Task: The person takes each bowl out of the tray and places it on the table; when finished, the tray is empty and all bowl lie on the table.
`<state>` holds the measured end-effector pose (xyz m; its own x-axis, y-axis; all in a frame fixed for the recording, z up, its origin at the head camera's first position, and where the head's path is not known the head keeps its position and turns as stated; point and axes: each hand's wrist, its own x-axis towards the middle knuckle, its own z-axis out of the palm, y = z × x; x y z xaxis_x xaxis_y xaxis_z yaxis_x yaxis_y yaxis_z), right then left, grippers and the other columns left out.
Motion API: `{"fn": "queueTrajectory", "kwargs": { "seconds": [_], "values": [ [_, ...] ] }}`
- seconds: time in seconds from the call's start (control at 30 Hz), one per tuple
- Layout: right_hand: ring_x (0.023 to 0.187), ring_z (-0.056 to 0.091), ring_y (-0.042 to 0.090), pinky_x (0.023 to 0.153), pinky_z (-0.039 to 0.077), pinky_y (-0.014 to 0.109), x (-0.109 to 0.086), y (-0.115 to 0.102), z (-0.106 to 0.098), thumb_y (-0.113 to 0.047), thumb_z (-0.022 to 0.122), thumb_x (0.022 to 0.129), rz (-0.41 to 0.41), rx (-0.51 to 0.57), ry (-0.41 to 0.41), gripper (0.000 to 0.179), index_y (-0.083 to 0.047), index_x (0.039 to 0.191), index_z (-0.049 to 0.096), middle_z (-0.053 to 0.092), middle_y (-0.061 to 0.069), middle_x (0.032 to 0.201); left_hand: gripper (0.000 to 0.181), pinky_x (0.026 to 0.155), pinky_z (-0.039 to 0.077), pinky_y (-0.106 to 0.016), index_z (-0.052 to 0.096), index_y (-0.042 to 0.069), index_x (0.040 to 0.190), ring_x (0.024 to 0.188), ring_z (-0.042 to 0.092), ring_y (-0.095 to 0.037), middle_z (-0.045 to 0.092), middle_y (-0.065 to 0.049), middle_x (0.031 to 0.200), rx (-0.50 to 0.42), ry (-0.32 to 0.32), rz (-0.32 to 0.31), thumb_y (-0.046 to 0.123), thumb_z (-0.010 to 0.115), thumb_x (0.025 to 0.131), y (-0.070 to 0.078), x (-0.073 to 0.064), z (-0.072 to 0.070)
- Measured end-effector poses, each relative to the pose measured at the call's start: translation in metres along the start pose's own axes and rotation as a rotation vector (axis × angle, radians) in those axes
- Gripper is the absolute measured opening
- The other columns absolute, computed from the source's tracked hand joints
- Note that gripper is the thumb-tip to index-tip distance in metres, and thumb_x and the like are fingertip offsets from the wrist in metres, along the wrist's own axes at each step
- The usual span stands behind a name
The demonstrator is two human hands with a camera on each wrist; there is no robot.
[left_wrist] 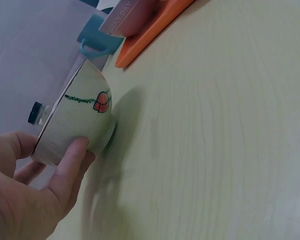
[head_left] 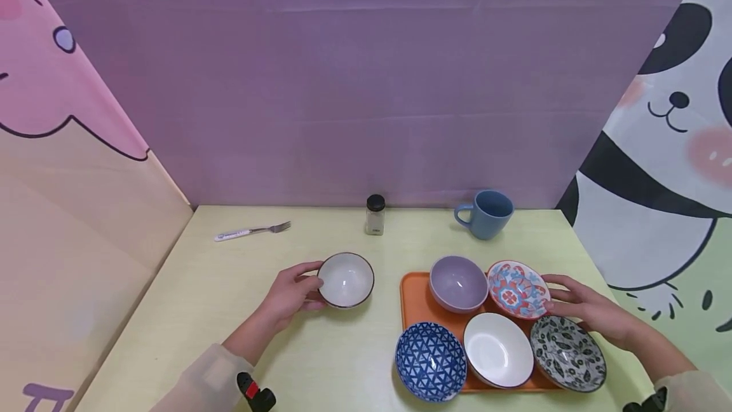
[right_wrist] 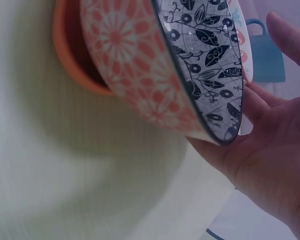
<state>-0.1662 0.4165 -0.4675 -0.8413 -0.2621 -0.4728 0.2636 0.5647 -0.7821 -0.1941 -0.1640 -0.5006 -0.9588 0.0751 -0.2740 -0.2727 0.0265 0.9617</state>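
In the head view my left hand (head_left: 294,294) holds a white bowl (head_left: 345,280) with a dark rim by its left side. The left wrist view shows the thumb at its rim, fingers under the outer wall, and a red flower drawing. Whether its foot touches the table I cannot tell. On the right, my right hand (head_left: 597,313) grips the rim of a red-and-blue floral bowl (head_left: 517,288) at the back right of an orange tray (head_left: 413,294). Beneath that hand sits a black-and-white leaf-patterned bowl (head_left: 569,355), which partly hides the fingers in the right wrist view (right_wrist: 205,65).
The tray also bears a purple bowl (head_left: 459,283), a blue triangle-patterned bowl (head_left: 431,362) and a plain white bowl (head_left: 499,350). Behind stand a blue mug (head_left: 490,215) and a black-capped glass jar (head_left: 375,216). A fork (head_left: 253,231) lies back left.
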Motion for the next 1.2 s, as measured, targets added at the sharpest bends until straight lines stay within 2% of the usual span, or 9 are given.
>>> {"fn": "queueTrajectory", "kwargs": {
  "seconds": [0.13, 0.27, 0.4, 0.67, 0.87, 1.03, 1.2],
  "values": [
    [0.133, 0.046, 0.050, 0.091, 0.053, 0.064, -0.002, 0.001, -0.002, -0.033, 0.059, 0.103, 0.010, -0.010, 0.023, 0.073, -0.002, 0.158, 0.023, 0.035, 0.034, 0.155, 0.048, 0.076, 0.066, -0.042, 0.055, 0.000, 0.144, 0.081, 0.075, -0.028, 0.068, -0.027, 0.117, -0.008, 0.004, 0.001, 0.000, 0.059, 0.096, -0.002, 0.000, -0.002],
    [0.134, 0.045, 0.049, 0.089, 0.054, 0.064, -0.005, 0.001, -0.002, -0.030, 0.058, 0.103, -0.018, -0.005, 0.019, 0.072, -0.001, 0.159, 0.024, 0.040, 0.033, 0.151, 0.049, 0.076, 0.066, -0.042, 0.054, 0.000, 0.145, 0.080, 0.074, -0.026, 0.068, -0.026, 0.117, -0.016, 0.005, 0.000, 0.001, 0.059, 0.096, -0.004, 0.001, -0.004],
    [0.139, 0.039, 0.055, 0.091, 0.051, 0.069, -0.005, -0.001, -0.001, -0.030, 0.055, 0.105, -0.047, 0.009, -0.004, 0.071, 0.001, 0.160, 0.023, 0.038, 0.034, 0.156, 0.049, 0.075, 0.066, -0.041, 0.053, 0.000, 0.146, 0.079, 0.074, -0.026, 0.068, -0.026, 0.116, -0.016, 0.006, -0.001, 0.001, 0.058, 0.097, -0.005, 0.001, -0.006],
    [0.144, 0.034, 0.057, 0.092, 0.045, 0.078, -0.004, -0.002, 0.001, -0.030, 0.053, 0.106, -0.072, -0.009, -0.042, 0.069, 0.000, 0.161, 0.023, 0.036, 0.030, 0.159, 0.051, 0.079, 0.065, -0.043, 0.049, -0.002, 0.148, 0.083, 0.075, -0.026, 0.071, -0.026, 0.115, -0.018, -0.017, -0.003, 0.002, 0.060, 0.098, -0.012, -0.002, -0.010],
    [0.144, 0.032, 0.059, 0.087, 0.047, 0.077, -0.004, -0.003, 0.002, -0.031, 0.054, 0.106, -0.059, -0.037, -0.035, 0.070, -0.002, 0.161, 0.023, 0.038, 0.031, 0.157, 0.053, 0.080, 0.065, -0.042, 0.048, -0.001, 0.149, 0.085, 0.075, -0.025, 0.072, -0.025, 0.113, -0.042, -0.035, -0.018, 0.002, 0.061, 0.098, -0.013, -0.003, -0.012],
    [0.142, 0.034, 0.060, 0.084, 0.049, 0.075, -0.002, -0.001, 0.001, -0.033, 0.051, 0.107, -0.052, -0.056, -0.036, 0.068, -0.006, 0.162, 0.023, 0.033, 0.031, 0.160, 0.055, 0.083, 0.064, -0.044, 0.046, 0.000, 0.152, 0.089, 0.075, -0.026, 0.071, -0.024, 0.119, -0.036, -0.070, -0.024, 0.005, 0.063, 0.099, -0.015, -0.004, -0.014],
    [0.137, 0.043, 0.052, 0.086, 0.051, 0.073, 0.002, 0.000, -0.001, -0.035, 0.049, 0.108, -0.046, -0.057, -0.049, 0.067, -0.009, 0.163, 0.023, 0.030, 0.031, 0.161, 0.058, 0.086, 0.063, -0.049, 0.044, 0.003, 0.154, 0.099, 0.075, -0.030, 0.068, -0.025, 0.128, -0.013, -0.103, -0.029, 0.011, 0.065, 0.100, -0.014, -0.007, -0.016]
  ]
}}
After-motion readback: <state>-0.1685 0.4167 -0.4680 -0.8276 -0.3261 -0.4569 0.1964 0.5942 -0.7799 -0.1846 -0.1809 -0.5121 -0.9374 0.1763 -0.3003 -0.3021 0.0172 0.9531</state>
